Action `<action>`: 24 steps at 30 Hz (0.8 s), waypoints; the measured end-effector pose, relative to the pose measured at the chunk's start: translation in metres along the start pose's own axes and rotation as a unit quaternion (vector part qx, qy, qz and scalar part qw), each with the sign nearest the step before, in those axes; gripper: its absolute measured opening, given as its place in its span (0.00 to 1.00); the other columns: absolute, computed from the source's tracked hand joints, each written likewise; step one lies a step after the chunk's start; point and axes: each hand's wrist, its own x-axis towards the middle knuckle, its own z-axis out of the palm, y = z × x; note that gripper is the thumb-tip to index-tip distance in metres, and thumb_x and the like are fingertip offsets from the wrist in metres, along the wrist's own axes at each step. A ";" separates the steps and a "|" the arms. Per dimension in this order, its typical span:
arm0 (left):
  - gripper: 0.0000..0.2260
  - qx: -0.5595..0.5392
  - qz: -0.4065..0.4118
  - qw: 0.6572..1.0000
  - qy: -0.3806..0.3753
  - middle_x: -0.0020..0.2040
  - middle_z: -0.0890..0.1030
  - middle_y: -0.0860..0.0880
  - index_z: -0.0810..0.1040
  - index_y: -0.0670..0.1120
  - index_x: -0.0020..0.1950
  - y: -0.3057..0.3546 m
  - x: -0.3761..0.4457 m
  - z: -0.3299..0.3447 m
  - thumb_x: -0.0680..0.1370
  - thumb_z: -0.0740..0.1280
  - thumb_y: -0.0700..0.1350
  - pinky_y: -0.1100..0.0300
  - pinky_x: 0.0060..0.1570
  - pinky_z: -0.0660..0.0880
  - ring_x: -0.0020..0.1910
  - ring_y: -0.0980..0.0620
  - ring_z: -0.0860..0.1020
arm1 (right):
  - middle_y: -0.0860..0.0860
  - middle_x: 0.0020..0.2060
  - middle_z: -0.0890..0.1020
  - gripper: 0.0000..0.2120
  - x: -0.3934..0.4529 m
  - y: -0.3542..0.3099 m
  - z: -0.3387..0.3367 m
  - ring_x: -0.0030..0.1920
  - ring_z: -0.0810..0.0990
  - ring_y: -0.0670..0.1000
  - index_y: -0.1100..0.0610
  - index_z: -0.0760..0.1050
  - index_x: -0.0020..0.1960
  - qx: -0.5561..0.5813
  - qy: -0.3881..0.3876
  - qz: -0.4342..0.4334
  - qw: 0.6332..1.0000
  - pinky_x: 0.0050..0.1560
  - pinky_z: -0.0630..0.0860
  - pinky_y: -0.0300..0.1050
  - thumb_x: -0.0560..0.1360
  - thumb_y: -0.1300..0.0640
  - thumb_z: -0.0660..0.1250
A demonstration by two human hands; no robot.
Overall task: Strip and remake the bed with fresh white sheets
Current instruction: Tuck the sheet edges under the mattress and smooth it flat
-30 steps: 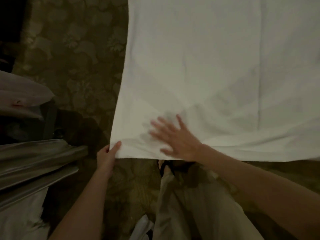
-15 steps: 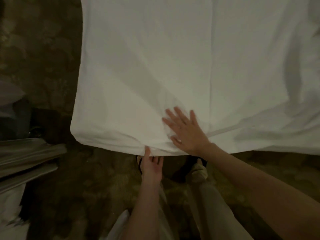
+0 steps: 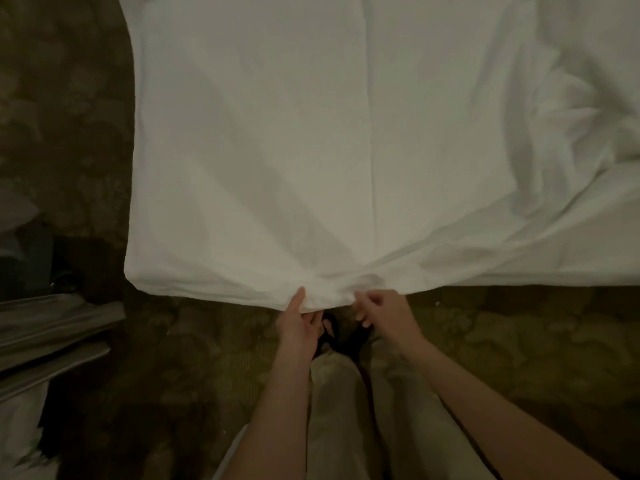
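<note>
Both hands grip the near hem of the plain white cotton bed sheet (image 3: 346, 150) at one gathered point. Left hand (image 3: 300, 323): thumb lies on top of the hem, fingers curled beneath it, so the cloth is pinched between them. Right hand (image 3: 382, 315): fingers are curled over the bunched edge just beside the left hand, the two hands close together but not touching.

From the grip, shallow folds fan away across the sheet, most strongly toward the far right, where the cloth lies in heavier rumpled ridges. Directly beyond the grip a straight pressed crease runs away along the sheet. To the left of the grip the sheet lies nearly flat, ending in a rounded corner that hangs over the edge of the bed.

Below the grip, the person's pale beige trouser legs (image 3: 346, 427) and dark sandals (image 3: 332, 332) stand on a dim olive-brown carpet with a floral pattern (image 3: 519, 358), which also extends beyond the sheet's left edge. Well to the left of the grip and nearer the viewer lies a heap of grey, satin-looking folded fabric (image 3: 52, 327), with some white cloth (image 3: 20, 427) below it; what these belong to cannot be told.
</note>
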 end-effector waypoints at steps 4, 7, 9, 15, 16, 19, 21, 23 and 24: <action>0.17 -0.027 0.052 0.998 0.002 0.61 0.79 0.42 0.74 0.40 0.66 -0.003 -0.007 -0.010 0.77 0.68 0.38 0.56 0.48 0.78 0.54 0.47 0.79 | 0.56 0.44 0.84 0.22 0.008 0.016 -0.029 0.45 0.81 0.53 0.63 0.78 0.52 0.273 0.011 0.253 0.928 0.55 0.76 0.52 0.73 0.44 0.69; 0.16 -0.019 0.067 0.998 -0.010 0.58 0.80 0.44 0.74 0.41 0.64 -0.001 -0.014 -0.016 0.78 0.68 0.42 0.56 0.50 0.78 0.56 0.48 0.79 | 0.55 0.52 0.81 0.19 0.013 0.015 -0.038 0.50 0.80 0.53 0.63 0.74 0.60 0.437 0.152 0.161 0.872 0.52 0.79 0.50 0.73 0.58 0.73; 0.15 -0.025 0.081 0.996 0.004 0.55 0.80 0.44 0.74 0.40 0.63 0.000 -0.012 -0.022 0.78 0.67 0.44 0.56 0.53 0.76 0.53 0.49 0.78 | 0.55 0.54 0.80 0.20 0.010 0.012 -0.036 0.54 0.80 0.55 0.63 0.72 0.62 0.475 0.192 0.131 0.848 0.52 0.79 0.51 0.73 0.61 0.72; 0.14 -0.032 0.047 0.998 0.011 0.55 0.79 0.42 0.74 0.39 0.63 -0.003 -0.008 -0.024 0.79 0.67 0.43 0.53 0.60 0.73 0.52 0.47 0.78 | 0.57 0.52 0.81 0.14 -0.011 0.039 -0.022 0.52 0.80 0.57 0.62 0.75 0.58 0.476 0.198 0.203 0.833 0.57 0.78 0.54 0.74 0.61 0.71; 0.14 -0.033 0.036 0.999 -0.002 0.53 0.79 0.42 0.74 0.39 0.63 -0.004 -0.010 -0.020 0.79 0.66 0.43 0.53 0.59 0.73 0.51 0.47 0.78 | 0.57 0.54 0.80 0.12 -0.008 0.036 -0.022 0.54 0.80 0.57 0.61 0.75 0.56 0.482 0.201 0.192 0.831 0.59 0.77 0.55 0.74 0.62 0.71; 0.14 -0.040 0.035 0.999 -0.010 0.53 0.79 0.42 0.74 0.40 0.63 -0.003 -0.010 -0.010 0.79 0.67 0.42 0.52 0.59 0.74 0.51 0.46 0.78 | 0.56 0.55 0.80 0.17 0.005 0.024 -0.024 0.57 0.79 0.56 0.61 0.74 0.60 0.518 0.210 0.153 0.815 0.59 0.76 0.55 0.73 0.65 0.71; 0.16 -0.056 0.051 0.997 0.017 0.57 0.79 0.42 0.74 0.40 0.64 0.006 -0.005 -0.009 0.78 0.68 0.44 0.52 0.59 0.75 0.54 0.46 0.79 | 0.55 0.54 0.80 0.19 0.005 0.025 -0.019 0.58 0.78 0.56 0.62 0.73 0.63 0.533 0.232 0.159 0.798 0.60 0.76 0.54 0.73 0.66 0.71; 0.19 -0.079 0.066 0.994 0.046 0.60 0.79 0.42 0.74 0.41 0.66 0.026 0.004 -0.015 0.77 0.69 0.46 0.53 0.58 0.77 0.57 0.46 0.79 | 0.57 0.56 0.80 0.17 -0.001 0.036 -0.008 0.58 0.78 0.57 0.63 0.73 0.62 0.546 0.261 0.193 0.772 0.61 0.76 0.54 0.74 0.65 0.71; 0.20 -0.089 0.070 0.992 0.059 0.60 0.80 0.44 0.75 0.42 0.66 0.038 0.007 -0.019 0.77 0.70 0.47 0.54 0.58 0.77 0.56 0.47 0.79 | 0.59 0.57 0.80 0.17 -0.004 0.040 -0.003 0.57 0.79 0.58 0.64 0.74 0.62 0.551 0.272 0.206 0.761 0.60 0.76 0.54 0.74 0.64 0.71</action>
